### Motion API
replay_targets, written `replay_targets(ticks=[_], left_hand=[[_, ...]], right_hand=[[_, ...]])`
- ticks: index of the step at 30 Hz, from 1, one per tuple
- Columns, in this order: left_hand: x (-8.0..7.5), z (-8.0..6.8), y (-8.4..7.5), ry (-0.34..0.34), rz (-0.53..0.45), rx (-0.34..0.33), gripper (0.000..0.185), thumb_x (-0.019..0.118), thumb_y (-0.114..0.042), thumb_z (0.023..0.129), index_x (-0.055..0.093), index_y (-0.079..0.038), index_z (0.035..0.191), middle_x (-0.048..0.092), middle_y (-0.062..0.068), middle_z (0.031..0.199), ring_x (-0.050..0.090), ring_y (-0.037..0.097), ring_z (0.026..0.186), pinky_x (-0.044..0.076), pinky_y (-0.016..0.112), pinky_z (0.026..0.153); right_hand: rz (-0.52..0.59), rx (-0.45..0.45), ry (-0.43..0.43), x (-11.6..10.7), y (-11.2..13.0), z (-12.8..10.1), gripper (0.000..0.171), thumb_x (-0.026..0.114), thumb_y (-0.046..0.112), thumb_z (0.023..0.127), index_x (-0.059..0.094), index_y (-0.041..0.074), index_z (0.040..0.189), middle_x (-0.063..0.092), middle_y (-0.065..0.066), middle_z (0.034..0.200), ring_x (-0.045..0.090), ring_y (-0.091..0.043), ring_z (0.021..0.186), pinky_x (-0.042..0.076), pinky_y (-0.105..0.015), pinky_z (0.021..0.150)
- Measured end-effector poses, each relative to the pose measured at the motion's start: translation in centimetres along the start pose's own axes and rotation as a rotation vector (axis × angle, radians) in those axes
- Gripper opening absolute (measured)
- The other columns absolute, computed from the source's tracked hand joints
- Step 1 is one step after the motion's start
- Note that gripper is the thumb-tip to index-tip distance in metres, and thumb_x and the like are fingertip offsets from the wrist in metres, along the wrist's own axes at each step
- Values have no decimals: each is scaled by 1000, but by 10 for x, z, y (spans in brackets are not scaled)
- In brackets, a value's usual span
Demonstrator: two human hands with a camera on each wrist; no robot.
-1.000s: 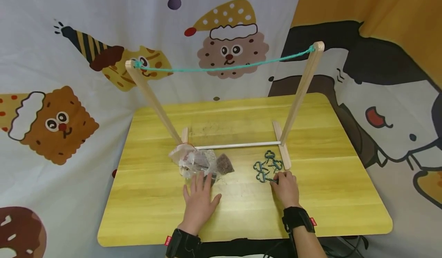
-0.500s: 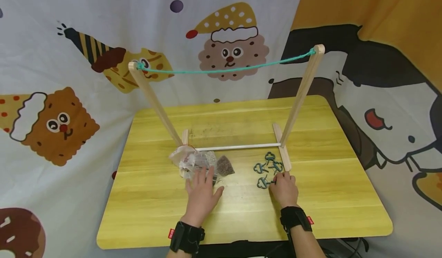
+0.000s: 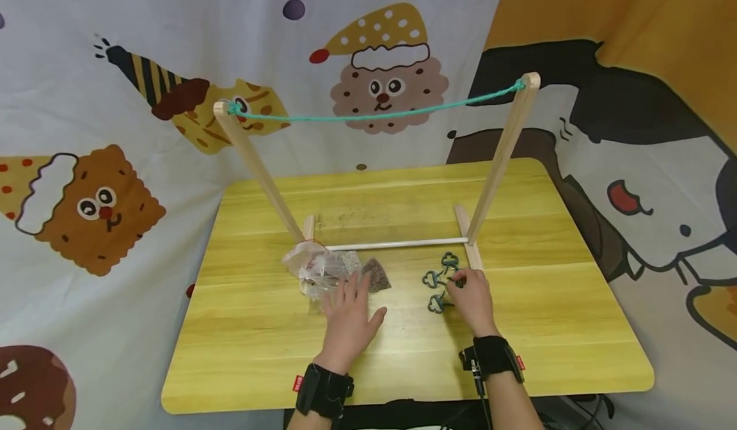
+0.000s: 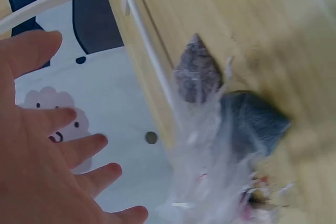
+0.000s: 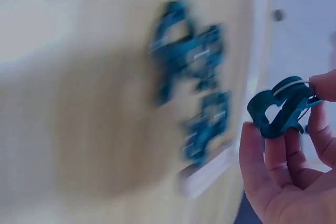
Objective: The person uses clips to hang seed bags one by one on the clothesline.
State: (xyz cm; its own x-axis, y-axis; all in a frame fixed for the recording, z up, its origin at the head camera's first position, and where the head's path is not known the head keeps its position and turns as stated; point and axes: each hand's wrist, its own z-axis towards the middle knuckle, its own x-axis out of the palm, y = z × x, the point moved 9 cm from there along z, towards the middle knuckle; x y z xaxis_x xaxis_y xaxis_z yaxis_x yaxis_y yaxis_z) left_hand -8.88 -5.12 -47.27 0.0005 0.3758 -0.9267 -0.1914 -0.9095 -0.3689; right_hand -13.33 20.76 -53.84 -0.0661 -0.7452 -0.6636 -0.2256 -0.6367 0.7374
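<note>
Table point(image 3: 259, 366): yellow wood, bearing everything below; both hands work over its near half.

Drying frame point(image 3: 501, 155): two slanted wooden posts with a teal cord point(image 3: 374, 115) strung between their tops and a white crossbar point(image 3: 397, 244) low down. It stands just beyond both sets of fingertips, the crossbar running left to right across them.

Clear plastic bag point(image 3: 319, 270): crumpled, holding dark cloth pieces. It lies directly ahead of the left fingertips, touching or nearly touching them; the wrist view does not settle which. A brownish pouch point(image 3: 375, 275) sits just to the right of those fingers.

Left hand point(image 3: 348, 321): fingers straight and spread, palm down, holding nothing.

Loose teal clips point(image 3: 439, 283): a small cluster on the wood just left of the right fingers, one nearest the thumb side, others slightly beyond towards the frame's foot. The right hand is much nearer to them than the left.

Right hand point(image 3: 473, 299): thumb and forefinger pinch one teal clip point(image 5: 281, 106), lifted off the table; the remaining fingers point(image 5: 275, 156) curl loosely beneath it. The clip's long axis runs roughly across the fingertips.
</note>
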Motion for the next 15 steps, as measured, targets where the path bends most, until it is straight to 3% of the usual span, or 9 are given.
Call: replay_targets(ticks=[6, 11, 15], left_hand=[[-15, 10, -9, -43, 11, 48, 69, 59, -49, 81, 36, -18, 137, 34, 11, 138, 21, 35, 129, 16, 62, 96], [-24, 16, -19, -59, -5, 92, 63, 60, -51, 79, 45, -19, 131, 39, 8, 135, 23, 34, 129, 17, 60, 97], [-29, 19, -25, -46, -42, 113, 58, 57, -55, 79, 51, -20, 125, 39, 6, 135, 25, 34, 128, 20, 60, 95]], right_hand=[[231, -42, -25, -7, 49, -12, 25, 59, 32, 85, 53, 10, 95, 44, -5, 105, 46, -23, 94, 36, -35, 72], [406, -58, -59, -12, 76, -22, 29, 61, 36, 83, 53, 11, 93, 48, -1, 104, 47, -18, 94, 37, -33, 71], [595, -48, -27, -10, 91, -30, 32, 63, 34, 83, 52, 7, 95, 51, -5, 99, 52, -20, 89, 44, -33, 72]])
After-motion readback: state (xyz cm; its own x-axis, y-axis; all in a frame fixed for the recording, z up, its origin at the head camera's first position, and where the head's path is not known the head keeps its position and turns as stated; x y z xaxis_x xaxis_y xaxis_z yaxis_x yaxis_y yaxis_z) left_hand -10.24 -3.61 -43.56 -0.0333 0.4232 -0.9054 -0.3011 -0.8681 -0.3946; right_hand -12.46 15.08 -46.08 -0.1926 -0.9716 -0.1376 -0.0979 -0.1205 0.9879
